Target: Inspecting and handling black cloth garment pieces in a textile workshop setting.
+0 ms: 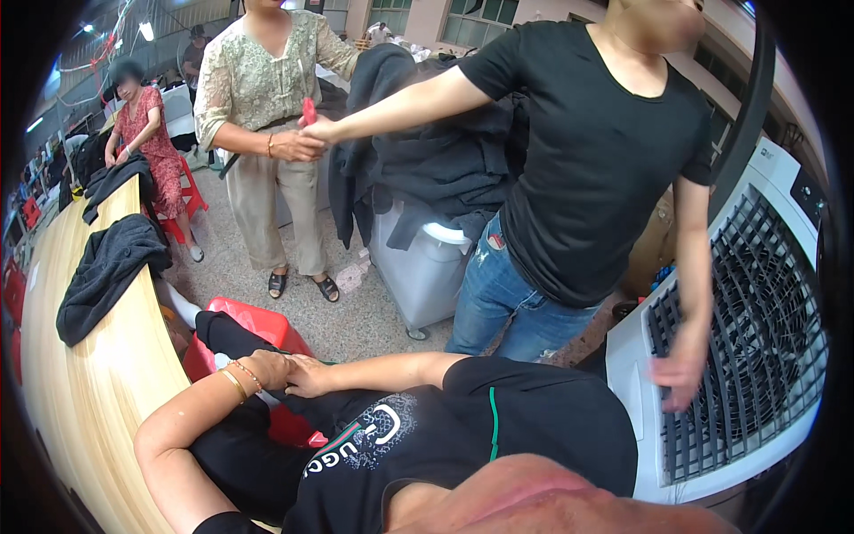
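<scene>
Two dark garments (108,278) lie on the pale wood-grain table (116,392).

Brightness is moderate and fairly even, with a cool cast; light comes partly from glowing ceiling lamps (147,32) at the upper left, which flare to plain white. The pale tabletop (107,307) reflects a broad sheen, and the rim of the grey bin (411,285) carries a blown-out white highlight. Black clothing sinks toward shadow and loses its folds, while the left hand (265,368) and right hand (308,376) stand out clearly lit. A co-worker's lowered hand (680,369) smears with motion blur. The far background at left is soft and grainy. Fisheye distortion bows the tabletop and cooler grille (738,325), and black vignetting swallows the corners
</scene>
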`<state>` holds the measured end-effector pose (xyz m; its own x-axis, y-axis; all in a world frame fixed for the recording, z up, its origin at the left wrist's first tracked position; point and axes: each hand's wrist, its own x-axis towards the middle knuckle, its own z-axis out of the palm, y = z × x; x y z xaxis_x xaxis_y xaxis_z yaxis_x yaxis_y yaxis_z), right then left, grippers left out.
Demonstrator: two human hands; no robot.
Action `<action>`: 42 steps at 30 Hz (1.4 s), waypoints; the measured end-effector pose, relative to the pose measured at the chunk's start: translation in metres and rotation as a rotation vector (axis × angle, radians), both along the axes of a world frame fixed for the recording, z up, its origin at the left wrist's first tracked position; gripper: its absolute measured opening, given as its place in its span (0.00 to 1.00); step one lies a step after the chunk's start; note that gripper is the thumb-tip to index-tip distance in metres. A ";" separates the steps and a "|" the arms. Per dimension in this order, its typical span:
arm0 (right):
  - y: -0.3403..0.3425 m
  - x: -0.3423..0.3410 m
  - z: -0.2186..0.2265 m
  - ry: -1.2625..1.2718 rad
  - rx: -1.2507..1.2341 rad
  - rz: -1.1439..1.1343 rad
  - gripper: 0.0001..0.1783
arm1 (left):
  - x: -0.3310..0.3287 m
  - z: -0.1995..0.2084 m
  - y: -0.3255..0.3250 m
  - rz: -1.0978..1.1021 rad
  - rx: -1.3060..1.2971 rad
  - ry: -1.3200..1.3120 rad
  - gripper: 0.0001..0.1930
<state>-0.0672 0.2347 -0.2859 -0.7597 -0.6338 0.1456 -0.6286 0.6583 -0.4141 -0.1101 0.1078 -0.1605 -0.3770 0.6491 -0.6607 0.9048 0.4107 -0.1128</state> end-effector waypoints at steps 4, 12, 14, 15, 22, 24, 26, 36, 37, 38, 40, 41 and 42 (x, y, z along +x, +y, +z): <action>-0.004 0.005 0.009 0.004 -0.020 -0.018 0.22 | -0.002 -0.005 -0.007 -0.014 0.045 -0.022 0.24; -0.005 0.006 0.008 -0.035 0.007 -0.042 0.23 | 0.004 0.007 -0.004 0.017 0.050 -0.047 0.24; -0.005 0.003 0.006 0.039 -0.038 -0.017 0.22 | 0.007 0.007 -0.002 0.029 0.066 0.019 0.24; -0.004 0.002 0.006 0.037 -0.034 -0.017 0.22 | 0.003 0.003 -0.002 0.030 0.069 0.016 0.24; -0.004 0.004 0.019 -0.014 -0.010 0.012 0.26 | -0.003 -0.006 -0.008 -0.005 0.095 -0.045 0.23; -0.003 0.003 0.017 0.006 -0.030 0.008 0.25 | -0.003 -0.003 -0.007 -0.020 0.093 -0.049 0.23; -0.005 0.004 0.017 0.000 -0.065 0.027 0.26 | -0.001 -0.004 -0.008 -0.007 0.081 -0.046 0.23; -0.004 -0.001 -0.006 0.042 -0.079 -0.031 0.27 | 0.001 0.003 -0.002 -0.010 0.050 -0.035 0.24; -0.006 -0.001 -0.006 0.039 -0.070 -0.020 0.27 | 0.001 0.002 -0.004 -0.008 0.052 -0.038 0.24; -0.007 -0.002 -0.006 0.036 -0.062 -0.009 0.27 | 0.000 0.002 -0.005 -0.002 0.063 -0.041 0.24; -0.005 -0.004 -0.005 0.019 -0.081 -0.006 0.26 | 0.000 0.001 -0.008 -0.014 0.075 -0.039 0.24; -0.007 -0.002 -0.003 0.004 -0.091 0.004 0.25 | 0.000 0.000 -0.009 -0.020 0.097 -0.035 0.23; -0.008 -0.011 -0.018 0.036 -0.067 -0.014 0.25 | -0.003 0.000 -0.008 -0.045 0.115 -0.014 0.22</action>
